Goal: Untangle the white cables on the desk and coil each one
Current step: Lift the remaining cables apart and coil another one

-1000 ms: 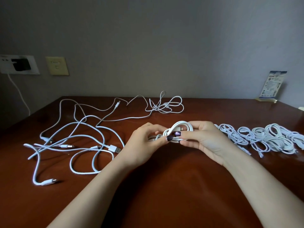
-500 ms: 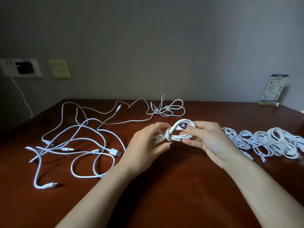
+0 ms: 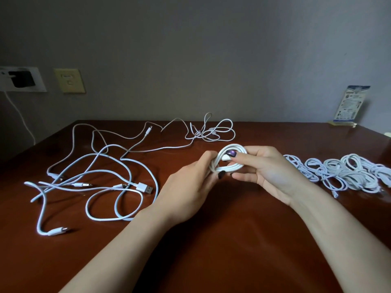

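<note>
Brown desk [image 3: 211, 256]: left hand [image 3: 190, 191], right hand [image 3: 268, 174] pinch coiled cable [image 3: 231, 147]. Loose tangle [image 3: 110, 170] at 9 o'clock, finished coils [image 3: 349, 174] at 3 o'clock; bare wood at 6.

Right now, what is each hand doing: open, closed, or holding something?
Left hand: closed, gripping the left end of the coiled white cable.
Right hand: closed, pinching the right side of the same cable.
</note>
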{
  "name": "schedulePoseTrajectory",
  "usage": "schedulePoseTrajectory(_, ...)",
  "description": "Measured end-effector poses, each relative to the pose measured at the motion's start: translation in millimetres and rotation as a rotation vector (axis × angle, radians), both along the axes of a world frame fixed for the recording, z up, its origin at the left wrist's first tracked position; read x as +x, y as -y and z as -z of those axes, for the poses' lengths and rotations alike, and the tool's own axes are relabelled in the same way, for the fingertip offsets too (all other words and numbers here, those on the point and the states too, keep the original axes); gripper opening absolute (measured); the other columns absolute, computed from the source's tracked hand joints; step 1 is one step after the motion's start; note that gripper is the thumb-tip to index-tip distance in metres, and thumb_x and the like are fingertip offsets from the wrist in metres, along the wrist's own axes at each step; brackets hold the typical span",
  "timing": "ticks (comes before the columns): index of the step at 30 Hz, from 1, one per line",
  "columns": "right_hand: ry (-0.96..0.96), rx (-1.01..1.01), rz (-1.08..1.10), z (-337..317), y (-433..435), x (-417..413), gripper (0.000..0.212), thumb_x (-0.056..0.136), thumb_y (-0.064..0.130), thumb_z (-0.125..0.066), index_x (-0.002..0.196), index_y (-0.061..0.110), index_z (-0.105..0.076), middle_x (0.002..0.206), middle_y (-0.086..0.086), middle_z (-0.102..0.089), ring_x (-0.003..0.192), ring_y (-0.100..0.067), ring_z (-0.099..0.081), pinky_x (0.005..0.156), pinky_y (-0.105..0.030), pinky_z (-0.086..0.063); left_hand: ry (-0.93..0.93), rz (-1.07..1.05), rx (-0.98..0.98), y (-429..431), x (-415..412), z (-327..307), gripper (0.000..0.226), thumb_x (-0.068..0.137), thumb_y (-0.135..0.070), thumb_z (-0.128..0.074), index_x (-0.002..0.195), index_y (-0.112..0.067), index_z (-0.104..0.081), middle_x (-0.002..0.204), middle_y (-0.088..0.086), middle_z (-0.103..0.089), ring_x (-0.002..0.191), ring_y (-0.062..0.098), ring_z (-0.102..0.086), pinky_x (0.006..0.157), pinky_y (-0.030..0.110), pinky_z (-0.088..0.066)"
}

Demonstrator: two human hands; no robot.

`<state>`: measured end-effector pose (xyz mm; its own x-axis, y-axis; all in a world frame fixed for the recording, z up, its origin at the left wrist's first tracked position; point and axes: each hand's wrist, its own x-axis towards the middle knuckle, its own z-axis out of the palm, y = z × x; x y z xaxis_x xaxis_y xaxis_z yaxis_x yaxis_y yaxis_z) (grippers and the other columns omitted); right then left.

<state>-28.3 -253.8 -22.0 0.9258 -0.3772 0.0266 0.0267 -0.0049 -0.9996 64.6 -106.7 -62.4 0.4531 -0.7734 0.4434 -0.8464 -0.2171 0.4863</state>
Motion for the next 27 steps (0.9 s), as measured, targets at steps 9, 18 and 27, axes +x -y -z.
schedulePoseTrajectory(9,0.072,0.098,-0.075,-6,-1,-3,0.018,0.081,0.014,-0.059,0.088,0.0,-0.065,0.069,-0.008,-0.069,0.061,-0.014,-0.068,0.052,-0.017,-0.053,-0.175,0.02,-0.219,-2,0,-3,0.027,0.092,-0.039,-0.051,0.119,-0.035,-0.052,0.101,-0.013,-0.066,0.095,0.009,-0.062,0.088,0.04,-0.048)
schedulePoseTrajectory(18,0.07,0.094,0.004,2,-3,1,0.016,0.088,0.014,-0.058,0.087,0.0,-0.067,0.064,-0.006,-0.067,0.053,-0.01,-0.065,0.048,-0.013,-0.05,-0.41,0.252,-0.248,-6,-1,-8,0.029,0.092,-0.014,-0.057,0.12,-0.022,-0.059,0.11,-0.013,-0.068,0.101,-0.002,-0.061,0.084,0.008,-0.042)
schedulePoseTrajectory(27,0.18,0.003,0.141,4,-4,2,0.005,0.083,0.01,-0.067,0.085,0.005,-0.068,0.059,-0.006,-0.067,0.049,-0.013,-0.064,0.047,-0.013,-0.048,-0.632,0.303,-0.253,-5,1,-6,0.039,0.08,-0.02,-0.066,0.118,-0.027,-0.062,0.094,0.005,-0.067,0.07,0.007,-0.057,0.063,0.022,-0.049)
